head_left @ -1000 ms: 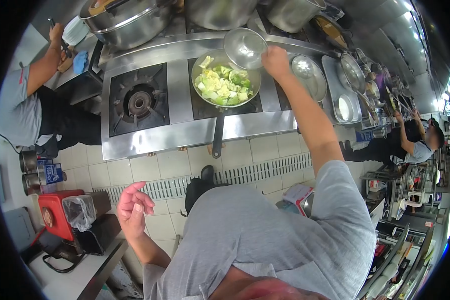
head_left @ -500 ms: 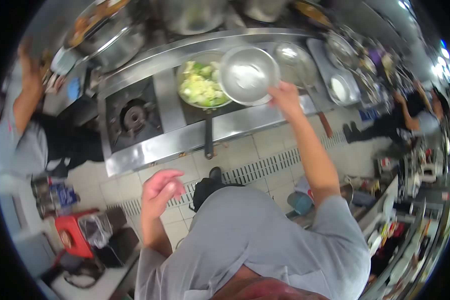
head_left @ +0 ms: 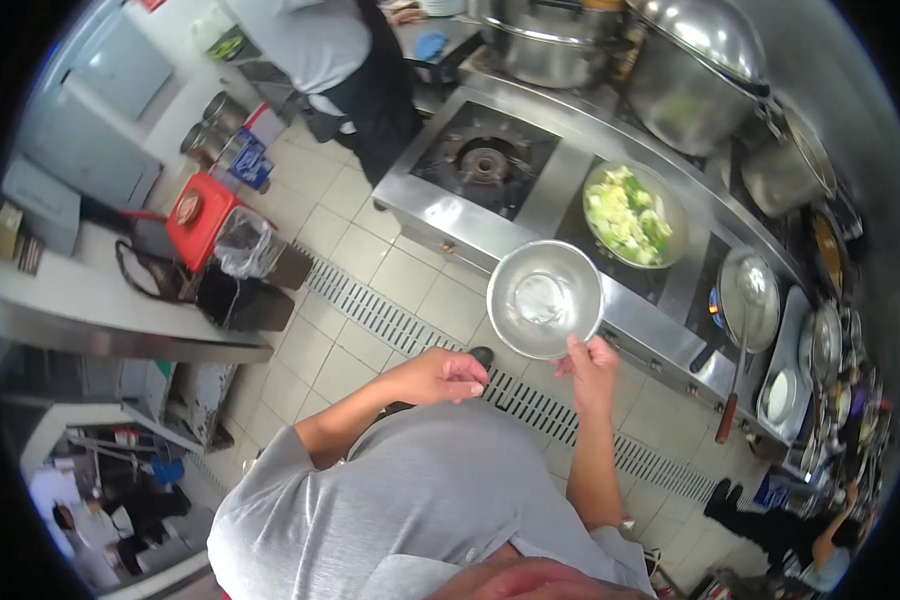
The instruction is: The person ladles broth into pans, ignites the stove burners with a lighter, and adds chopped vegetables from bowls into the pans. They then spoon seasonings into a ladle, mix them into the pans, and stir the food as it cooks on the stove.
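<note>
My right hand [head_left: 590, 370] grips the near rim of a stainless steel mixing bowl [head_left: 545, 298], thumb over the edge. The bowl is in front of the stove, its inside facing up and bare apart from a shine. My left hand [head_left: 442, 376] hangs by my belly, loosely curled with thumb and fingers apart, nothing in it. Chopped green and pale vegetables [head_left: 627, 215] fill a frying pan [head_left: 676, 205] on the stove, up and to the right of the bowl. The bowl hides the pan's handle.
A bare burner [head_left: 485, 165] lies left of the pan. On the right, a ladle [head_left: 746, 350] rests in a second pan [head_left: 767, 325] above a flame. Large pots [head_left: 685, 100] line the back. A co-worker [head_left: 370, 90] stands left of the stove; a red-lidded bin [head_left: 198, 215] is further left.
The bowl in my right hand has moved from over the vegetable pan back toward my body. My view has turned left, and my left hand has come nearer the bowl.
</note>
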### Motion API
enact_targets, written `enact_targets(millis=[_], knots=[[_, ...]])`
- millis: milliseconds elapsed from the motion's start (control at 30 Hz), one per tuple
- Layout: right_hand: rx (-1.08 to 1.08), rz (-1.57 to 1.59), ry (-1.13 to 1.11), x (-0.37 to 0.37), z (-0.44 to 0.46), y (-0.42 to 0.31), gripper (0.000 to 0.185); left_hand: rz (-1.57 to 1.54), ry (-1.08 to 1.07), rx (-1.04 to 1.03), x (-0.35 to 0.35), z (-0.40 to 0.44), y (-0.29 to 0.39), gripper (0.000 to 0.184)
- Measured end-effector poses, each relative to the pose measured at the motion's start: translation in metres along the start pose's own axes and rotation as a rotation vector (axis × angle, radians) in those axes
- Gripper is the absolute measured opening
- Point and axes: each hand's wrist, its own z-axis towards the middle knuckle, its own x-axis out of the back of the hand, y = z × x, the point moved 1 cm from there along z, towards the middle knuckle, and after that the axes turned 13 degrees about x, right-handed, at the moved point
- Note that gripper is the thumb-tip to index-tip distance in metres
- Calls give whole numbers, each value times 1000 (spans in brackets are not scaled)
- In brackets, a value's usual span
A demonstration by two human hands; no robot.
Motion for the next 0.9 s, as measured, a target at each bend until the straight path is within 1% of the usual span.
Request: enact_targets(millis=[200, 233, 333, 433, 467, 533, 567, 667, 700, 767, 900], knots=[[-62, -135, -313, -107, 37, 42, 21, -165, 202, -115, 53, -63, -59, 31], [-83, -161, -365, -130, 44, 50, 21, -242, 241, -145, 64, -70, -73, 33], [-159, -186, -516, -222, 66, 75, 20, -308, 360, -200, 109, -104, -107, 33], [-237, -178, -630, -333, 92, 114, 17, -337, 561, -242, 167, -145, -157, 29], [-273, -165, -650, -372, 100, 128, 16, -444, 602, -241, 186, -163, -174, 29], [-346, -141, -681, -454, 119, 153, 16, -660, 675, -237, 219, -198, -205, 29], [-362, -122, -673, -494, 131, 166, 15, -718, 752, -271, 234, -213, -220, 28], [-372, -78, -686, -611, 182, 210, 15, -740, 997, -210, 277, -261, -251, 28], [-383, -64, -648, -648, 202, 221, 14, -767, 1041, -206, 287, -272, -257, 27], [-385, -57, -598, -726, 253, 244, 11, -822, 1139, -200, 306, -287, -267, 26], [-320, -62, -477, -881, 363, 261, 5, -1003, 1222, -117, 344, -284, -286, 26]])
